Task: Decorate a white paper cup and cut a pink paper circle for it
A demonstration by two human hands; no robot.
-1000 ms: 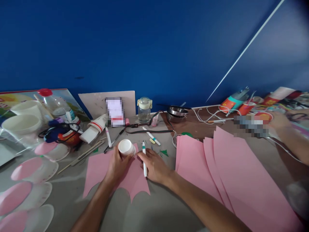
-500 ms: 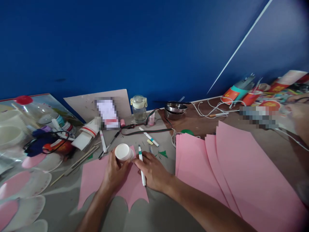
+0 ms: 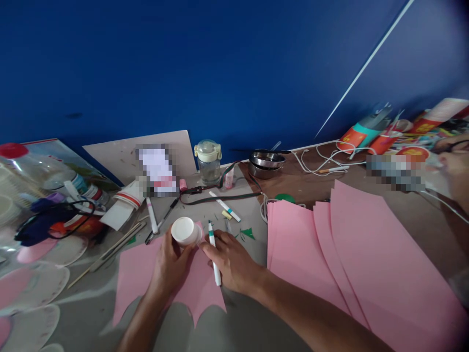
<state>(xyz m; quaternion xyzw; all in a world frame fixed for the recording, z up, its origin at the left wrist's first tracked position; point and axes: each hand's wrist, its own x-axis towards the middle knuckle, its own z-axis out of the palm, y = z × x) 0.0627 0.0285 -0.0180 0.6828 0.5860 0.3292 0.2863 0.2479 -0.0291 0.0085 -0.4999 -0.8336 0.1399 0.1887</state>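
A white cup [image 3: 184, 231] is tilted over the pink scalloped paper [image 3: 198, 288], its open mouth turned up towards me. My left hand [image 3: 172, 264] is wrapped round the cup's left and near side. A white marker with a teal band [image 3: 215, 259] is held in my right hand [image 3: 230, 259], its dark tip pointing away from me. The fingertips of my right hand reach the cup's right side near its lower end. The paper lies flat under both hands.
Large pink sheets [image 3: 293, 239] lie on the right. Another marker [image 3: 224, 206], green scraps [image 3: 248, 232], a lidded jar [image 3: 208, 161] and metal bowls [image 3: 266, 164] are further back. Paper plates [image 3: 32, 288] and sticks [image 3: 106, 254] are on the left. Another person's hand [image 3: 452, 156] shows at far right.
The view has shifted slightly, so things on the left sit further left. Both hands keep their hold on the cup and marker, with hardly any movement.
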